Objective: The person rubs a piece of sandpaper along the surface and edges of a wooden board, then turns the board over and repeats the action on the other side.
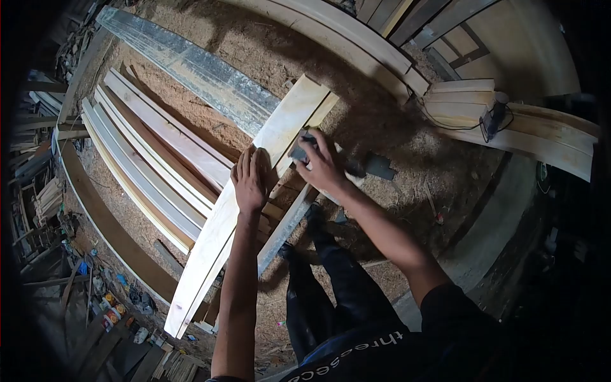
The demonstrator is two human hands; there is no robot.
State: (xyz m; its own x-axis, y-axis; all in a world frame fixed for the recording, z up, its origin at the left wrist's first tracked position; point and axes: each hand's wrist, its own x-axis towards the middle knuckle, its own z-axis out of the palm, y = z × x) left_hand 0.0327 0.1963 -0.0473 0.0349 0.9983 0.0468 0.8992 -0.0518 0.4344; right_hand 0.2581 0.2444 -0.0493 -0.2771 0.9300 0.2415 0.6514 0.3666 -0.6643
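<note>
From afar, I'm resting the left hand [250, 183], fingers outstretched, on a pale board [286, 121]; toward its three o'clock, the right hand [322, 163] is gripping a dark block [296, 151].

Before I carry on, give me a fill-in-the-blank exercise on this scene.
The left hand rests palm ____ on the pale board.
Compared with that board, the small block in the right hand is ____ in shade.
In this view, the separate long boards lie to the ____ of the left hand.
The lettering on the dark shirt is ____.

Missing words: down; darker; left; white.
</note>
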